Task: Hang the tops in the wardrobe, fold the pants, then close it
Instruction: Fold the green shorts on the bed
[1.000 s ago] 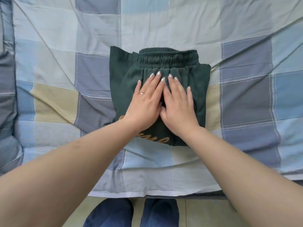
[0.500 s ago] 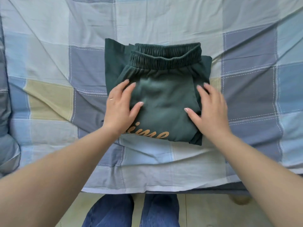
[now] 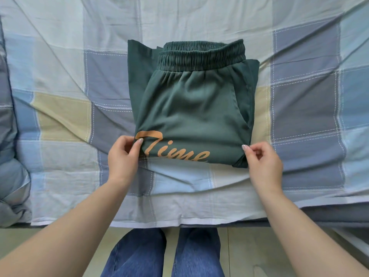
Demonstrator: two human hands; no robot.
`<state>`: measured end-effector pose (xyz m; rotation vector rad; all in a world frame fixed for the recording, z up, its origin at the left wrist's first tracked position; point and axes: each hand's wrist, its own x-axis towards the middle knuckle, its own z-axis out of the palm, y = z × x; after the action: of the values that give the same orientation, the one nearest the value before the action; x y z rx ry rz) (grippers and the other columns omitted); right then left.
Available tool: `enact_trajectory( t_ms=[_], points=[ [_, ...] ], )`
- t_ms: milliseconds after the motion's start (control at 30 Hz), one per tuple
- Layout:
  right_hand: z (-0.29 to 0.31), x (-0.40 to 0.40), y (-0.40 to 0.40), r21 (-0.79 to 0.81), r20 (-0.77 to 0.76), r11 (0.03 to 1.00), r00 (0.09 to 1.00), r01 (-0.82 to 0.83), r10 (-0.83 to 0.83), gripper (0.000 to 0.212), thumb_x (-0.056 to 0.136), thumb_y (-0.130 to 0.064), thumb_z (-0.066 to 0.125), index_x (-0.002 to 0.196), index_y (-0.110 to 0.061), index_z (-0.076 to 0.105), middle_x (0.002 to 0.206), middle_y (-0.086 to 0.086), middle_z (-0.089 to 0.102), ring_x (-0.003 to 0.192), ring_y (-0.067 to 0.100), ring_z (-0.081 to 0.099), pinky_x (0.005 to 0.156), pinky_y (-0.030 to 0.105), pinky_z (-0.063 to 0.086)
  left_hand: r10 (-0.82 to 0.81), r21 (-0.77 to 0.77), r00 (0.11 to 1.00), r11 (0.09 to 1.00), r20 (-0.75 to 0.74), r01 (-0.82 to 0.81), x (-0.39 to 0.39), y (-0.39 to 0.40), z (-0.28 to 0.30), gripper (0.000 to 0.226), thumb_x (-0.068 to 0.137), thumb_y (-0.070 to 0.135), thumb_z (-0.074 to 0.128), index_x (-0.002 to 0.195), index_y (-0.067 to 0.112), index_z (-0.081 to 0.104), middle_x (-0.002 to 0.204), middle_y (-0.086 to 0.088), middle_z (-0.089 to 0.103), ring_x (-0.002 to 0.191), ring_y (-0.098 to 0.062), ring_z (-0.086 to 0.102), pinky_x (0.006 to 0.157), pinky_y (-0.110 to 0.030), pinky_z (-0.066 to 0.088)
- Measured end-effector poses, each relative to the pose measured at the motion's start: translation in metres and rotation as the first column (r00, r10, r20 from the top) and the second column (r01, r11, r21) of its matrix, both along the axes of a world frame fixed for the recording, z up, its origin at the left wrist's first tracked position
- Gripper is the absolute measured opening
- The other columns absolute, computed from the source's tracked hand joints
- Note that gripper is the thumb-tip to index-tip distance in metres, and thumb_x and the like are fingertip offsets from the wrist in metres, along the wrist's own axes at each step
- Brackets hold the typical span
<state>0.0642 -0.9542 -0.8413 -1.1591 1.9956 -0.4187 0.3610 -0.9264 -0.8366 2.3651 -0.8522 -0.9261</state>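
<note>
Dark green pants (image 3: 191, 108) lie folded into a rough square on the checked bedsheet (image 3: 60, 116), elastic waistband at the far side and orange lettering along the near fold. My left hand (image 3: 122, 156) pinches the near left corner of the fold, thumb on top by the lettering. My right hand (image 3: 263, 162) pinches the near right corner with curled fingers. No wardrobe or tops are in view.
A rumpled blue-grey quilt (image 3: 10, 156) bunches along the left edge of the bed. The bed's near edge (image 3: 179, 222) runs across the lower frame, with my jeans-clad legs (image 3: 163, 254) and pale floor below it.
Both hands slid from pressing the middle of the pants out to the sides, then down to the near corners, where they now pinch the fold. The lettering is now uncovered.
</note>
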Motion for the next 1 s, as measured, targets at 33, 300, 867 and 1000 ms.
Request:
enact_trajectory(
  t_ms=[33,300,867,1000],
  points=[
    [0.001,-0.002,0.001,-0.002,-0.004,1.000,1.000,-0.021,0.021,0.015,0.089,-0.024,0.064,0.080,-0.016,0.056,0.067,-0.007,0.054,0.067,0.017,0.051,0.057,0.009,0.035,-0.040,0.023,0.999,0.999,-0.003,0.040,0.002,0.001,0.000,0.017,0.090,0.018,0.063,0.075,0.022,0.055,0.075,0.009,0.059,0.067,0.000,0.053,0.069,-0.021,0.043],
    [-0.005,0.009,-0.043,-0.010,0.224,0.996,0.970,-0.091,0.091,0.089,0.078,-0.048,0.069,0.149,-0.028,0.020,0.151,-0.001,0.032,0.135,0.013,0.036,0.112,0.028,0.029,0.002,-0.010,0.975,1.000,-0.222,-0.005,0.015,-0.043,0.003,0.071,0.089,0.028,0.065,0.147,0.024,0.025,0.119,-0.003,0.054,0.087,0.006,0.058,0.080,-0.009,0.044],
    [0.053,0.036,-0.001,0.076,-0.082,0.872,0.868,-0.484,0.489,0.075,0.095,-0.014,0.051,0.149,-0.042,0.007,0.159,0.007,0.004,0.141,0.029,0.025,0.104,0.036,0.034,-0.779,-0.092,0.612,0.605,0.139,0.791,-0.028,-0.027,0.045,0.068,0.086,0.013,0.069,0.146,0.022,0.037,0.150,-0.008,0.031,0.137,-0.019,0.030,0.108,-0.022,0.028],
    [0.098,0.031,0.075,0.098,-0.085,0.907,0.904,-0.410,0.419,0.070,0.098,-0.016,0.048,0.150,-0.040,0.008,0.159,0.006,0.003,0.142,0.026,0.024,0.105,0.034,0.032,-0.840,-0.118,0.532,0.521,0.102,0.845,-0.029,0.025,0.081,0.068,0.085,0.014,0.070,0.145,0.022,0.039,0.150,-0.007,0.032,0.137,-0.019,0.031,0.108,-0.026,0.030]
  ],
)
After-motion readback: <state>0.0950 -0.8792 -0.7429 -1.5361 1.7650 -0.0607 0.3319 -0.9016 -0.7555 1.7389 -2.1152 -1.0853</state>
